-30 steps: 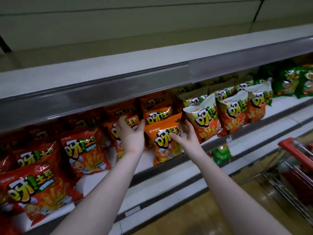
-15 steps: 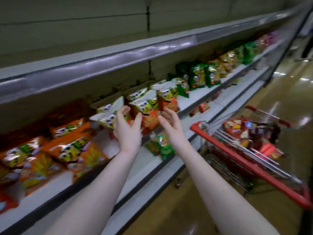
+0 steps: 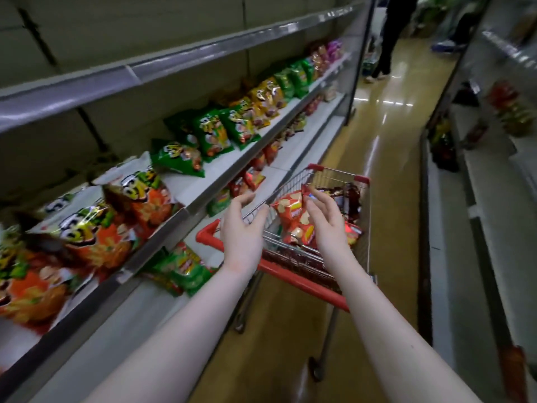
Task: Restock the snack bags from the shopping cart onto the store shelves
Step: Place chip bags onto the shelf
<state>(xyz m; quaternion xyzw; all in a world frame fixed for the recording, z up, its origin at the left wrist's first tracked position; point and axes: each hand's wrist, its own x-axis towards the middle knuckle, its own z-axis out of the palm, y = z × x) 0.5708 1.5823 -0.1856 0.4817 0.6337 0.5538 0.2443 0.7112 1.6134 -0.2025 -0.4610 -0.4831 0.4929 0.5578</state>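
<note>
Hands over cart, both empty.
Left hand [image 3: 241, 228] and right hand [image 3: 327, 222] hang spread-fingered above the shopping cart [image 3: 302, 274]; red snack bags [image 3: 293, 216] lie inside it, beside the stocked shelves [image 3: 232, 161].

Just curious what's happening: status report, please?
Left hand open, empty, over the cart handle. Right hand open, reaching the red snack bag in the shopping cart. Nothing blocking.

Dim, motion-blurred, glare on floor [image 3: 386, 103]
</note>
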